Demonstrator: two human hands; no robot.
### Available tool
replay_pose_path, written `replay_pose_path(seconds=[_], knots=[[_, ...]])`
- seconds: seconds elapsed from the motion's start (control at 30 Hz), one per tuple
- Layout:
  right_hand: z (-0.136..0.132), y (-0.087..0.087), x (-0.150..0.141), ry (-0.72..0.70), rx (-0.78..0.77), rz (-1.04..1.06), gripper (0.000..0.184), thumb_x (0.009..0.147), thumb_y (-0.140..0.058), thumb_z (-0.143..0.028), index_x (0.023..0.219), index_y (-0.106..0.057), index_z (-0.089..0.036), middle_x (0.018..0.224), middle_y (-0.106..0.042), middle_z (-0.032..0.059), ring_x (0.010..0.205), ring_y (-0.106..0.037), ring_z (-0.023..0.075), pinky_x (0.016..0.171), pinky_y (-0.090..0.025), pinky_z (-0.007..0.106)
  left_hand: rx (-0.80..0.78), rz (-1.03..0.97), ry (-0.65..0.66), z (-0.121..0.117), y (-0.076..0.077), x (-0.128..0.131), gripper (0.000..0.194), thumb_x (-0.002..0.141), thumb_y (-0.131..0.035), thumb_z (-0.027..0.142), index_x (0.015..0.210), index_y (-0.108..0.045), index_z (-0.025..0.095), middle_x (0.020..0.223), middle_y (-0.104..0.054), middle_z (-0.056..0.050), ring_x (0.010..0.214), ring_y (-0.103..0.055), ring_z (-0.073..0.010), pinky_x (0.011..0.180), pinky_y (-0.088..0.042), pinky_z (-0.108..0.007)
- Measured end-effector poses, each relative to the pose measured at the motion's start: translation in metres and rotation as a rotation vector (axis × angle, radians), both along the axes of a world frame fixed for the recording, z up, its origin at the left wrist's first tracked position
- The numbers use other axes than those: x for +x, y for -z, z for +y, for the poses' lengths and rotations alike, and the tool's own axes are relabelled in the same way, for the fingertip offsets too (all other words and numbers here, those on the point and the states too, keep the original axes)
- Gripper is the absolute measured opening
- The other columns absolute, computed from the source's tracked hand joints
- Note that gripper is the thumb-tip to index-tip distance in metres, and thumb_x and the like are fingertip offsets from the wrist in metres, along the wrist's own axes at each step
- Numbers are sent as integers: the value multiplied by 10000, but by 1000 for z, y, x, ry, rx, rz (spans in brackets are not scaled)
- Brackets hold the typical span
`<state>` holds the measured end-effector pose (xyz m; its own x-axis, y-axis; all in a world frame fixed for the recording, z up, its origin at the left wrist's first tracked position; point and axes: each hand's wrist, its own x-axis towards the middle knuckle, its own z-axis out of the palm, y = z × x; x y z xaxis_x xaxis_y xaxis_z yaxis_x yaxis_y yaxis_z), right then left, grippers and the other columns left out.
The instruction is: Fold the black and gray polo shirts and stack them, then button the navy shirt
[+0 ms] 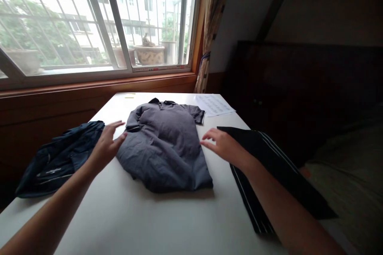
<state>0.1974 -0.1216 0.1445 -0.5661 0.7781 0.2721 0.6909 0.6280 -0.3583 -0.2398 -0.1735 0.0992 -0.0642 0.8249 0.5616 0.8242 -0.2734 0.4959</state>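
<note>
- a grey polo shirt [170,139] lies mid-tabletop [128,223], its collar toward the far edge.
- the left hand [107,142] hovers on the shirt's left side, thumb and fingers parted; i can't tell whether it touches.
- the right hand [223,143], well apart from it, is loosely curled by the shirt's right side, gripping nothing.
- a dark blue garment [67,153] crosses the left edge; a black striped garment [266,155] lies along the right.

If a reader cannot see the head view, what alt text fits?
A gray polo shirt lies on a white table between a person's left hand and right hand. Navy clothing lies left, black clothing right, a window beyond.
</note>
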Motion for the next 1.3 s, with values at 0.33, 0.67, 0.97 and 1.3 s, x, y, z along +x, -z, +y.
replay_pose_path(seconds=[0.33,0.67,0.97,1.3], knots=[[-70,75,-14,-144,-158,-152,567,772,-830,-354,1280,-590,-286,1234,-605,61,1131,-569,274,978,-498,409,-339,377,254,-53,63,-12,445,869,-573,279,1314,-566,257,1324,-571,-105,1225,-551,-297,1051,-458,-452],[-44,104,-32,129,115,-289,446,916,-589,-190,1344,-486,-261,1288,-574,117,999,-657,256,779,-557,348,-260,533,125,-33,72,-16,242,908,-508,254,1077,-681,253,1103,-689,-97,975,-645,-282,870,-520,-423],[-46,76,-35,88,72,-228,103,815,-587,-109,845,-604,-205,906,-651,73,972,-582,266,864,-464,387,-175,411,125,-51,45,-31,207,935,-471,332,1006,-642,238,971,-688,-81,939,-660,-275,869,-520,-390],[-90,-7,0,-174,-204,228,167,845,-540,-103,938,-620,-216,887,-613,5,803,-590,152,729,-451,265,-368,224,264,-107,16,-80,252,878,-571,425,1041,-728,312,1036,-763,-23,914,-713,-257,762,-583,-269]])
